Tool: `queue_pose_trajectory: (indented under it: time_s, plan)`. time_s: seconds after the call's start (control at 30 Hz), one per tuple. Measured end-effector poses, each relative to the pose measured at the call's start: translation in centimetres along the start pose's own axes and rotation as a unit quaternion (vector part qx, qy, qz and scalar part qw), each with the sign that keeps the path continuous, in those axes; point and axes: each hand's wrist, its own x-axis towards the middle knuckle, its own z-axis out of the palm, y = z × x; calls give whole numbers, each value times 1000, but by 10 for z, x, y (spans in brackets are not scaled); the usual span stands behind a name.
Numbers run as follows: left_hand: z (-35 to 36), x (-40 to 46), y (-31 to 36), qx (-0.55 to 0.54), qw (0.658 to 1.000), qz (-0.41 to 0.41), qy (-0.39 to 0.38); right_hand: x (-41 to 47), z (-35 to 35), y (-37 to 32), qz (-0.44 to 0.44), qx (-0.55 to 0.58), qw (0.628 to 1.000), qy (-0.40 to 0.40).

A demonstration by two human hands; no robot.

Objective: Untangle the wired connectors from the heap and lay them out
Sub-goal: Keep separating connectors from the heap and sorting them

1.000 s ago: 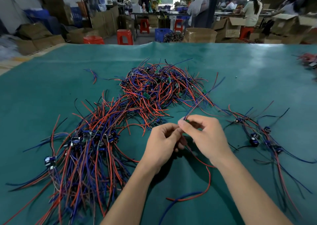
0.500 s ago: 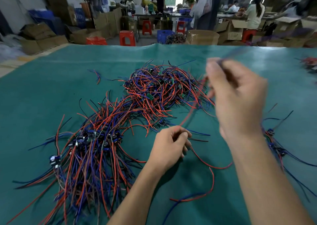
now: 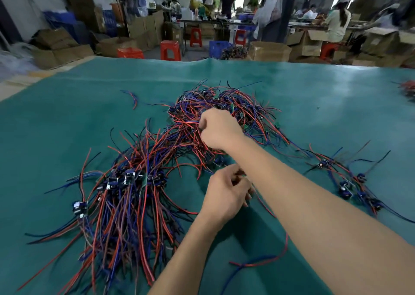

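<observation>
Currently the step in hand is extraction: my right hand (image 3: 219, 129) reaches across to the near edge of the heap (image 3: 222, 112) at the middle of the green desk (image 3: 67, 115), fingers curled down among the red and blue wires, apparently pinching one, though the exact strand is hidden under the knuckles. My left hand (image 3: 226, 193) sits nearer me, fingers curled with thumb against fingertips; a red wire (image 3: 267, 211) runs out from beneath it toward my side, so I judge it pinches that lead (the contact itself is not visible). Laid-out connectors (image 3: 125, 180) fan out to my left, a smaller row (image 3: 345, 189) to my right. Next move, as I judge it: draw one lead clear slowly, since neighbouring strands will likely drag along, then set it down beside a row
</observation>
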Motion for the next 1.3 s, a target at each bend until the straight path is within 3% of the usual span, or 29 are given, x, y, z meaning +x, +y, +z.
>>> queue_pose_trajectory:
  time_s: [0.37,0.57,0.63,0.73,0.87,1.0,1.07,1.13,1.23,1.3]
  plan:
    - [0,3,-6,-15,1000,3,-15,23,31,30,-5,64,997,39]
    - [1,4,-10,-38,999,-9,-5,24,4,51,30,102,990,93]
    - [0,4,-10,-41,999,-7,-7,18,-14,64,57,164,978,114]
    - [0,5,-11,-46,999,-5,-8,0,-48,80,112,388,904,141]
    - [-1,5,-12,-51,999,-1,-3,-38,-93,100,128,642,737,168]
    - [0,6,-13,-72,997,4,6,-85,-91,105,100,842,527,47]
    - [1,7,-12,-93,996,8,12,-102,-67,102,112,866,488,-8]
    - [1,7,-10,-119,993,20,16,-112,-35,96,150,848,507,-34]
    - [1,7,-10,-124,991,37,25,-117,3,88,189,785,589,-46]
    - [2,8,-9,-137,989,41,36,-118,16,85,167,742,648,-35]
